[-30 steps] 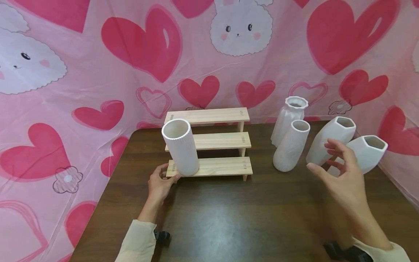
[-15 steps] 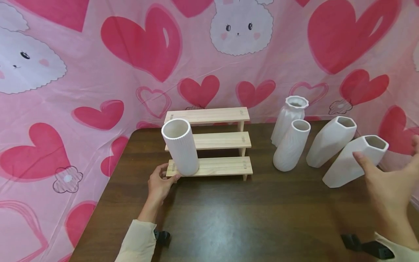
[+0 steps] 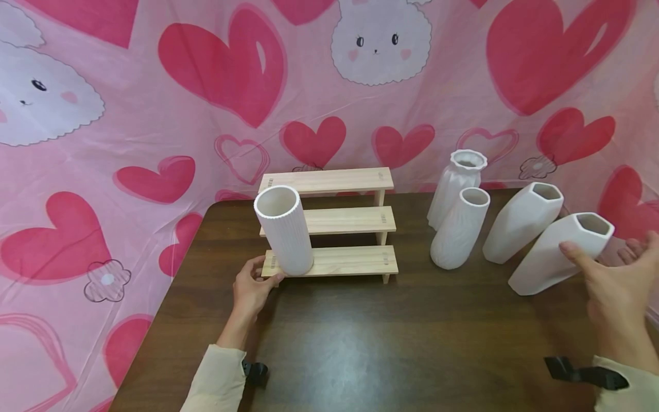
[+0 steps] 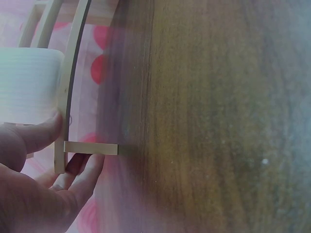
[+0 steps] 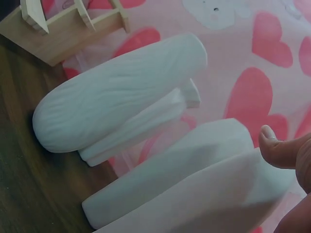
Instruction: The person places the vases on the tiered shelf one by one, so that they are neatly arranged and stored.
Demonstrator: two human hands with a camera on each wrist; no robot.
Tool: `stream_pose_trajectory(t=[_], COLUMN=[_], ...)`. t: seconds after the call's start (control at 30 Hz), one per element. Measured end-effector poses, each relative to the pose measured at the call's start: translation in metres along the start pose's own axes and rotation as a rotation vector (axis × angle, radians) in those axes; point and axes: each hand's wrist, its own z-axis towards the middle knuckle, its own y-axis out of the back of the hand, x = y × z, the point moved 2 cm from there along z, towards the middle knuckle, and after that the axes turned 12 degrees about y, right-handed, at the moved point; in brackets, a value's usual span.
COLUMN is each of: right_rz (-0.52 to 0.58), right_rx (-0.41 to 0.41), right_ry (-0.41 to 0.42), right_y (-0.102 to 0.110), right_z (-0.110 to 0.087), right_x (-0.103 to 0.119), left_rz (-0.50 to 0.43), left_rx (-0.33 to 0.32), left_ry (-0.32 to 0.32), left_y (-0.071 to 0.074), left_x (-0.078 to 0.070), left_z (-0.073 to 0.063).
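Note:
My left hand (image 3: 262,273) grips the left end of the lowest step of a three-step wooden shelf (image 3: 340,220), thumb on top and fingers beneath (image 4: 82,170). A white ribbed cylinder vase (image 3: 284,232) stands on that step right beside the hand. My right hand (image 3: 604,257) is open at the far right, thumb (image 5: 277,148) by the neck of a tilted angular white vase (image 3: 561,254), fingers spread behind it. I cannot tell whether the thumb touches it.
Three more white vases stand left of that one: a second angular vase (image 3: 522,223), a textured bottle-shaped vase (image 3: 460,229) and a fluted vase (image 3: 455,186). All sit on a dark wooden table (image 3: 391,343). Pink heart-print cloth (image 3: 154,114) hangs behind and left.
My right hand has swung from in front of the middle vases out to the rightmost angular vase. The left hand, shelf and cylinder vase have not moved.

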Motion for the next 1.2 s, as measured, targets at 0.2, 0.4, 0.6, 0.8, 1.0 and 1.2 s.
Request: stream_pose_trajectory(t=[0.2, 0.4, 0.6, 0.8, 1.0, 1.2], right_rz=[0.159, 0.192, 0.141, 0.122, 0.132, 0.22], right_rx=[0.012, 0.046, 0.137, 0.156, 0.17, 0.134], right_ry=[-0.067, -0.061, -0.002, -0.014, -0.006, -0.015], right_y=[-0.004, -0.006, -0.007, -0.009, -0.008, -0.005], right_z=[0.006, 0.008, 0.007, 0.007, 0.006, 0.006], right_x=[-0.008, -0.013, -0.02, -0.02, -0.019, -0.019], left_rz=[-0.007, -0.012, -0.013, -0.015, -0.017, -0.017], left_rx=[0.003, -0.001, 0.005, 0.006, 0.003, 0.004], left_ry=[-0.002, -0.001, -0.003, -0.002, 0.001, -0.002], left_y=[0.0, 0.0, 0.0, 0.0, 0.001, 0.0], left_x=[0.001, 0.001, 0.001, 0.001, 0.001, 0.001], left_z=[0.001, 0.0, 0.001, 0.0, 0.0, 0.001])
